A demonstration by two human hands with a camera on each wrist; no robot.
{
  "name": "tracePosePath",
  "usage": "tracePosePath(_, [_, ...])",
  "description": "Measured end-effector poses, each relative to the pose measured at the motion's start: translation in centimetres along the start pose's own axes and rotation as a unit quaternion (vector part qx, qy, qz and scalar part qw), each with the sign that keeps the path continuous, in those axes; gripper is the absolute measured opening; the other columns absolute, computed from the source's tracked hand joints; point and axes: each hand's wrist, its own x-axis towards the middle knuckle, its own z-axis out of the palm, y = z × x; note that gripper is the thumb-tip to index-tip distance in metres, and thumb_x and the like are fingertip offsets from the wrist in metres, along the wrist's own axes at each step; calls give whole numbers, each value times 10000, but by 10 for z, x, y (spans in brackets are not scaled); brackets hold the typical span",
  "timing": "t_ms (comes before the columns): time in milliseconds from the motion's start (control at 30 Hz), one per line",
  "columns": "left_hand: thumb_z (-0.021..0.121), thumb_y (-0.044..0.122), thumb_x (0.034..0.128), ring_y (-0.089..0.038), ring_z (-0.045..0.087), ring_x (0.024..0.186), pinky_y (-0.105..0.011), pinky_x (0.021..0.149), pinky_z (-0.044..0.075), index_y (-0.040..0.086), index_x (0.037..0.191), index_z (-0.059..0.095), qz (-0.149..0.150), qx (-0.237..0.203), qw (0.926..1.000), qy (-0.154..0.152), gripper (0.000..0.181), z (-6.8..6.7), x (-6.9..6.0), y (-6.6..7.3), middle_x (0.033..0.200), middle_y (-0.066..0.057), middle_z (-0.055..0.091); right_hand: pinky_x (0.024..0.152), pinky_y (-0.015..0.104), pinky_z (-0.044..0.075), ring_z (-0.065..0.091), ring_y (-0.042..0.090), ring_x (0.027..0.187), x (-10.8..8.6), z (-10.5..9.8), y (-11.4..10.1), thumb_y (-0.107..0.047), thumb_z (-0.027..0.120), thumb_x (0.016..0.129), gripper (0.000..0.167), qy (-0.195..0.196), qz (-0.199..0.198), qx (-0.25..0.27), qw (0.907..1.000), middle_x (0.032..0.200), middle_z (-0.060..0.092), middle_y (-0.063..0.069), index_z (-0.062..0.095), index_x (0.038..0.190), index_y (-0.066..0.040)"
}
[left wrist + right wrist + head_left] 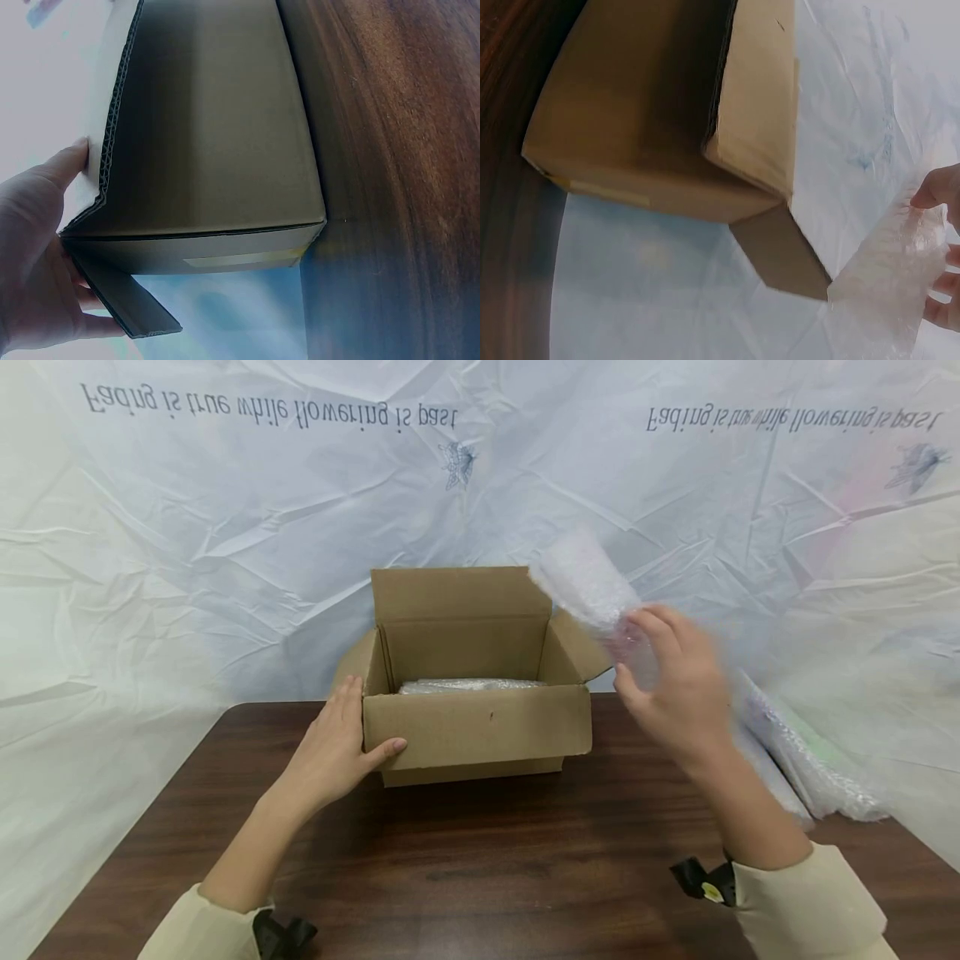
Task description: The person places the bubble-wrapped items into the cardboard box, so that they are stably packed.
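An open cardboard box [480, 727] stands on the table with its flaps spread; clear bubble-wrapped material [472, 685] lies inside. My left hand [330, 752] rests against the box's left front corner, fingers straight along the left flap and thumb on the front flap; the left wrist view shows the hand [45, 255] at that corner. My right hand [675, 685] pinches a bubble-wrapped item [585, 581], raised beside the box's right flap. In the right wrist view, fingers and thumb of the hand [945, 240] hold the wrap [889, 285].
More bubble-wrapped packages [817, 760] lie at the right side of the dark wooden table [480, 860], partly behind my right forearm. A whitish printed sheet [300, 510] hangs behind the table and along its sides.
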Motion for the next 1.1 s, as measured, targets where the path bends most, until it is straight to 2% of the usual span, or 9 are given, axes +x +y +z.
tracePosePath(133, [527, 583, 856, -413, 92, 1358, -559, 1054, 175, -112, 1429, 32, -21, 1, 10000, 15, 1027, 0, 0, 0, 1470, -313, 95, 849, 500, 413, 530, 391, 1027, 5, 9, -8, 13, 655, 665, 493, -59, -337, 33, 9994, 1159, 580, 150, 574, 1146, -54])
tracePosePath(400, [520, 590, 855, -408, 81, 1362, -568, 1051, 171, -103, 1433, 26, -46, -41, 10000, -20, 1029, 0, 0, 1, 1476, -306, 80, 888, 471, 415, 524, 374, 1058, 15, 26, -11, 41, 698, 668, 528, -587, -974, 55, 9935, 1210, 557, 160, 550, 1169, -38])
tracePosePath(467, [521, 587, 855, -408, 80, 1362, -567, 1052, 170, -103, 1433, 25, -43, -36, 10000, -22, 1028, 0, 0, 1, 1476, -306, 80, 902, 461, 407, 521, 366, 1064, 18, 31, -11, 61, 702, 650, 554, -737, -1171, 219, 9901, 1207, 552, 171, 546, 1173, -32])
tracePosePath(633, [526, 583, 856, -402, 74, 1364, -566, 1053, 166, -99, 1435, 21, -58, -48, 10000, -34, 1027, 0, 0, 1, 1479, -300, 76, 928, 425, 406, 515, 357, 1072, 24, 45, -14, 82, 693, 681, 538, -1173, -1660, 542, 9776, 1225, 537, 183, 540, 1187, -21])
tracePosePath(800, [526, 585, 855, -397, 76, 1366, -566, 1053, 169, -95, 1437, 20, -67, -30, 10000, -43, 1028, 0, 0, 2, 1481, -295, 76, 922, 423, 408, 517, 344, 1070, 26, 60, -18, 94, 665, 684, 524, -1486, -1816, 673, 9697, 1224, 541, 161, 546, 1176, -42])
tracePosePath(933, [518, 589, 856, -400, 75, 1365, -564, 1054, 166, -97, 1436, 17, -61, -2, 10000, -41, 1029, -1, -1, 2, 1481, -296, 73, 890, 426, 427, 519, 329, 1059, 28, 73, -22, 95, 648, 691, 506, -1813, -1959, 580, 9620, 1214, 542, 154, 550, 1167, -46])
tracePosePath(1100, [514, 595, 855, -396, 68, 1367, -566, 1053, 166, -94, 1437, 14, -79, -10, 10000, -35, 1031, 0, -1, 2, 1485, -290, 67, 864, 428, 450, 518, 314, 1078, 29, 87, -27, 56, 634, 743, 464, -2314, -2111, 213, 9494, 1228, 540, 136, 557, 1183, -69])
